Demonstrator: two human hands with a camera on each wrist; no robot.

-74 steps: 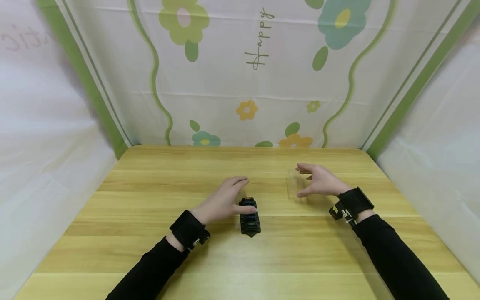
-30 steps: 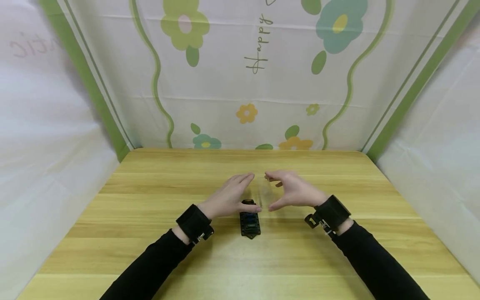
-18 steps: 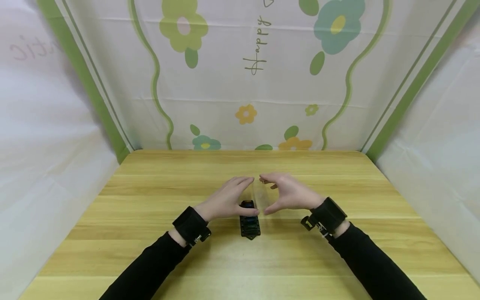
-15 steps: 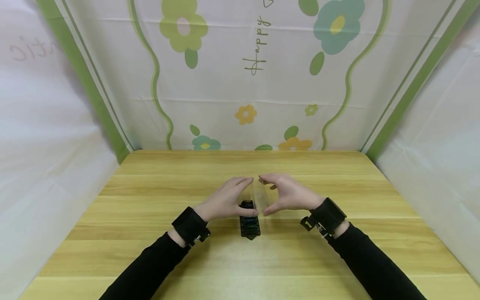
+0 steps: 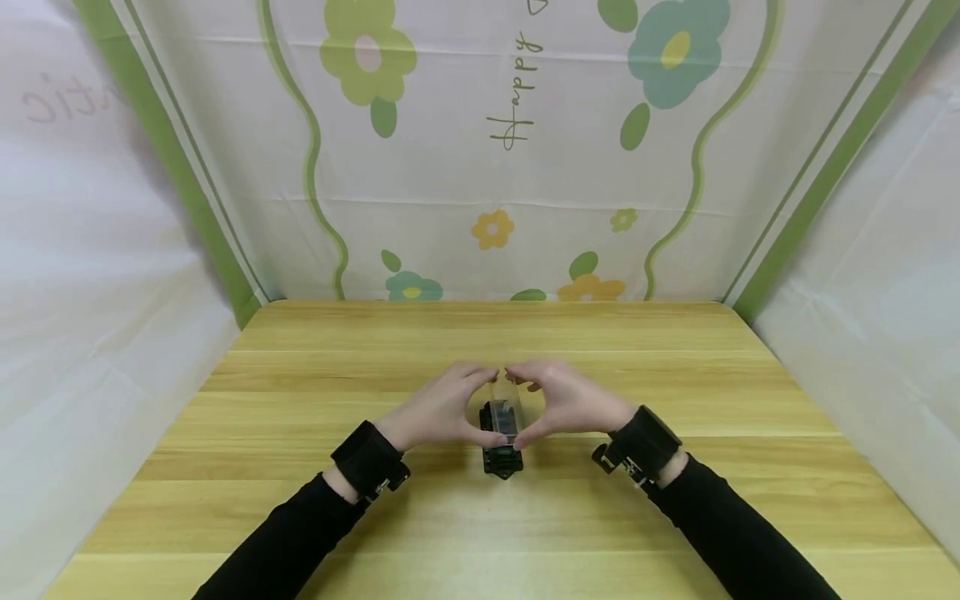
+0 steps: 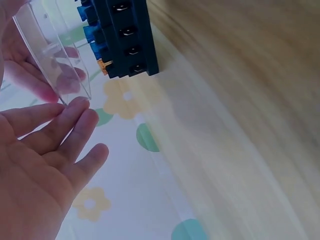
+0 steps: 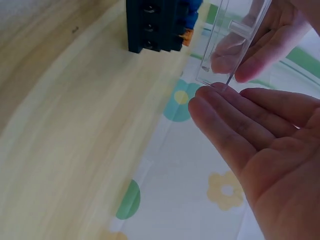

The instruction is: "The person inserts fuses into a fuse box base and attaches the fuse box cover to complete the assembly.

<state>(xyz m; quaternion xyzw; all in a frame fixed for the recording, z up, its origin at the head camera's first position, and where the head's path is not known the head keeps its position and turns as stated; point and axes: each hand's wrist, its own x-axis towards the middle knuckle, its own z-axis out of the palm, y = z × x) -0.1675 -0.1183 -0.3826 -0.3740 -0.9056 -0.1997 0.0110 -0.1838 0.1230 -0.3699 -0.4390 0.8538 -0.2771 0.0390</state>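
Note:
A clear plastic cover (image 5: 506,392) is held just above a long black block (image 5: 501,463), which shows blue and orange pieces along its top in the wrist views. My left hand (image 5: 438,410) pinches the cover by its ends, thumb at the near end and fingertips at the far end. My right hand (image 5: 579,402) grips it the same way from the other side. In the left wrist view the cover (image 6: 42,42) stands apart from the block (image 6: 131,37). Whether its near end touches the block is hidden by the thumbs.
The block rests on a wood-grain table (image 5: 300,467). A white cloth with printed flowers (image 5: 435,167) hangs behind the table's far edge, and white cloth walls rise at left and right. Each wrist wears a black strap (image 5: 369,458) with a small camera.
My right hand has brought the clear cover leftward from the right of the block to above it. My left hand has shifted from hovering over the block to pinching the cover too.

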